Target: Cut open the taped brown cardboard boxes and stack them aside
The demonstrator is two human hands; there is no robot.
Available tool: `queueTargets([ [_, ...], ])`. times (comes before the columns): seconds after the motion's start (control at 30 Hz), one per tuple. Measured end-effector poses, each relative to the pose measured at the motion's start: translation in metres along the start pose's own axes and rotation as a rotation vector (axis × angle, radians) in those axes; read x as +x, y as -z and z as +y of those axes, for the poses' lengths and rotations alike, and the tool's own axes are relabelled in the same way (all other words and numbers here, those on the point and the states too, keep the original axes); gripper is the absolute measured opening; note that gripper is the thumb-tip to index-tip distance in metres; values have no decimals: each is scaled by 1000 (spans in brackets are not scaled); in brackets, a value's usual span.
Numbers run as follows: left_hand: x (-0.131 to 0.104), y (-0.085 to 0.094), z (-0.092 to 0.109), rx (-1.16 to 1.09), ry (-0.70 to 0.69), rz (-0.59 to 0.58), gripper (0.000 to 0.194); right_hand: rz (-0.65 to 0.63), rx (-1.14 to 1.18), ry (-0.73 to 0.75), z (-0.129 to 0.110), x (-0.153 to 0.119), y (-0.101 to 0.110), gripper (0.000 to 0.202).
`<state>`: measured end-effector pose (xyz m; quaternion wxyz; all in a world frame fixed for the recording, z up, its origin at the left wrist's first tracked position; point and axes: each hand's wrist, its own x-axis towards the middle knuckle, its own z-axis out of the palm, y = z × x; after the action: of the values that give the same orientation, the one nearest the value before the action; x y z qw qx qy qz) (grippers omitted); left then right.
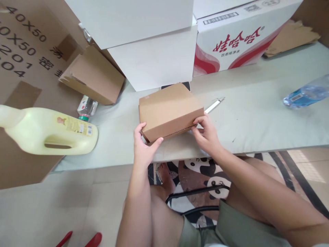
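Observation:
A small brown cardboard box [167, 108] is tilted on the pale cloth of the table near its front edge. My left hand [144, 147] grips its front left corner, thumb along the lower front edge and fingers on the left side. My right hand [205, 132] pinches the lower edge at the front right corner, where a dark perforated seam runs. Just behind that hand lies a white and metal tool, perhaps a utility knife [215, 104]. A dark flat object with a pale rim [163, 87] is mostly hidden behind the box.
White cartons [156, 61] and a red-printed carton [231, 44] stand at the back. To the left are another brown box [96, 73], a small bottle [87, 107] and a large yellow jug [51, 130]. A water bottle [307, 92] lies right; flattened cardboard [290, 37] sits behind it.

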<state>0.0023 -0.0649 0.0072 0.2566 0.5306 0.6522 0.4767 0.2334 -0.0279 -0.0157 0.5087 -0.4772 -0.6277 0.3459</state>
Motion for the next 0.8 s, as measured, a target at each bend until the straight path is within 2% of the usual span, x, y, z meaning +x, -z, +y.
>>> queueTargets([
  [0.8, -1, 0, -3, -2, 9, -2, 76, 1, -2, -10, 0, 0, 0, 16],
])
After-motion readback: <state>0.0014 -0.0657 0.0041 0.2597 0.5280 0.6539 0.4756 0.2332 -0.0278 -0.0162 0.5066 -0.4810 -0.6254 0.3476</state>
